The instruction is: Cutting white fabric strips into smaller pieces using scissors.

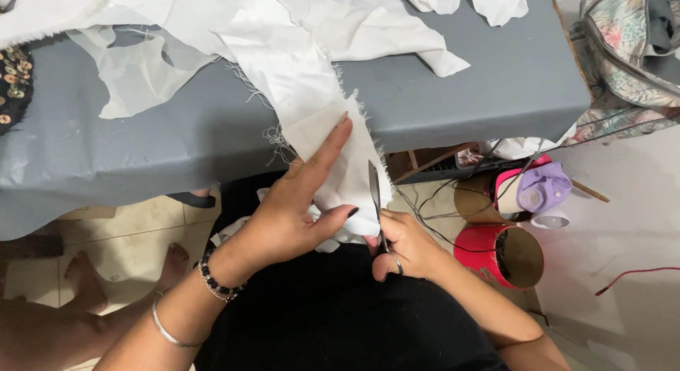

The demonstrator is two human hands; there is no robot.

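While gripped by right hand (405,245), scissors (375,194) blades upward, away.

The scene is evenly and softly lit from above, and only faint shadows are cast under the grey bench (460,94). The white fabric (297,80) is nearly overexposed, while slight wide-angle bending is seen at the edges.

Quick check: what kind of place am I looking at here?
Likely a home sewing corner: white fabric pieces on a grey padded table, the right hand working scissors on a strip the left hand holds, bare tiled floor.
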